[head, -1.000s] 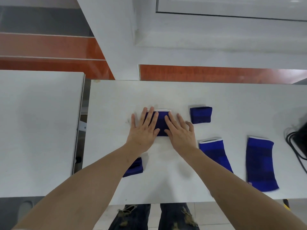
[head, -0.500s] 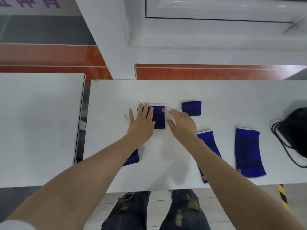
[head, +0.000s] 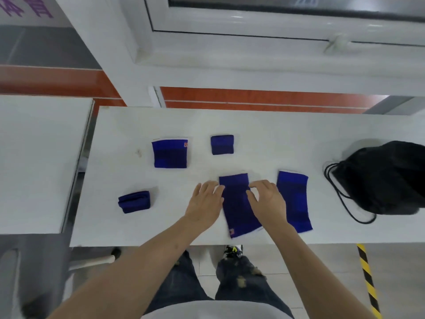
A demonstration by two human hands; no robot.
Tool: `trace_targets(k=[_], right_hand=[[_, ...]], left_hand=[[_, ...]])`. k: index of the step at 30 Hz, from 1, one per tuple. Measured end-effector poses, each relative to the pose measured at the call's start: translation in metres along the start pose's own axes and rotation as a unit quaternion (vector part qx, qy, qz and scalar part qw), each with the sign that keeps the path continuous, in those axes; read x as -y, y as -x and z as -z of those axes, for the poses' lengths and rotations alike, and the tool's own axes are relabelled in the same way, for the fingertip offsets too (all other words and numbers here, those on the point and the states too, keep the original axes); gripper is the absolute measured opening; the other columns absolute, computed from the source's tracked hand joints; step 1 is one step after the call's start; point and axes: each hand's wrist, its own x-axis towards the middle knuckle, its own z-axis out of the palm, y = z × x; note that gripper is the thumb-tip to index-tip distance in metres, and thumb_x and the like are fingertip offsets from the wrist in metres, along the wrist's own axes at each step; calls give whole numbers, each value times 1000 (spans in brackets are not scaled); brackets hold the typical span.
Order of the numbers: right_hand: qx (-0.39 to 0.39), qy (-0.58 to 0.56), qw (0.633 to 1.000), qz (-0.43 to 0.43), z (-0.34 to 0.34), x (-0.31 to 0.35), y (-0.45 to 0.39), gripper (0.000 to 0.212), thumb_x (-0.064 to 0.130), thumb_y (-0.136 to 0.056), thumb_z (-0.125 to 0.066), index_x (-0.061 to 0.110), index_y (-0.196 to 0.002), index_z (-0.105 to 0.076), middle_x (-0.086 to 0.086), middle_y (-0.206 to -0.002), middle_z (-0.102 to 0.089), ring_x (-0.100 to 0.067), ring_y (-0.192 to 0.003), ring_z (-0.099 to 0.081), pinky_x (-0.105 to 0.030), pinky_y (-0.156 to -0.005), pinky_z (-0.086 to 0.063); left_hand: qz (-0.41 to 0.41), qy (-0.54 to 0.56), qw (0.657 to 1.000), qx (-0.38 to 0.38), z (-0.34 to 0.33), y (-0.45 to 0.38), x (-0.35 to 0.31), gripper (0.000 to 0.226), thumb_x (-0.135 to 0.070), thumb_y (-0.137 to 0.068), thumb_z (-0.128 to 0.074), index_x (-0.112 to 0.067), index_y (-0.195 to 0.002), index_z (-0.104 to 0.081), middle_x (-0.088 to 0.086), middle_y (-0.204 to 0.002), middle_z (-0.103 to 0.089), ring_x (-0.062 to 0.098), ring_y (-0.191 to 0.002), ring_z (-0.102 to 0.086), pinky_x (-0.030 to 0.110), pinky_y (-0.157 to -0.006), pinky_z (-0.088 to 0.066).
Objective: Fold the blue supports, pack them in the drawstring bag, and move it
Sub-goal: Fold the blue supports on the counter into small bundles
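A long unfolded blue support [head: 236, 203] lies flat near the table's front edge, between my hands. My left hand [head: 205, 202] touches its left edge with relaxed fingers. My right hand [head: 264, 199] is at its right edge, thumb and forefinger curved with a gap between them. A second unfolded support [head: 294, 201] lies just to the right. A folded support [head: 170, 154] sits further back on the left, a small folded one [head: 222, 144] behind the middle, and another small folded one [head: 134, 201] at the front left. The black drawstring bag [head: 381, 178] lies at the right.
The white table [head: 264, 134] has a front edge close to my legs. A second white table [head: 41, 157] stands to the left across a narrow gap. The bag's cords [head: 345, 203] trail toward the front. A wall and window frame rise behind.
Both hands left the folded support at the back left and moved right and nearer, onto the long unfolded support. The view has shifted right, and the bag now shows in full.
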Motion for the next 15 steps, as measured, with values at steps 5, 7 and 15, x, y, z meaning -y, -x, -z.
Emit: trace_targets(k=[5,7,15], right_hand=[[6,18,999,-49,16,-69,12,19,30,-97,-66,19,-113,-68,0,-113,-67,-22,-105,-58,-39,-75,-57],[18,21,997,-67,19,-95,12,21,30,-97,-65,19,-115,-66,-1,-118,-65,-24,-107,-58,-39,-79,-56],[68,16,984,-162,24,-160,-2,43,32,-96,-69,20,-134,-54,-8,-136,-48,-28,-118,-49,-41,-92,-53]], left_hand=[[13,-65,995,77,-39,0,-46,55,-40,-108,-36,-21,-158,-24,6,-166,-19,24,-154,-15,56,-125,-2],[25,-99,990,101,-53,0,-56,64,-48,-106,-38,-22,-161,-16,9,-170,-5,27,-157,-1,64,-121,5],[36,-128,986,102,-69,-27,-80,75,-54,-103,-42,-22,-163,-8,7,-171,9,27,-157,12,67,-122,-1]])
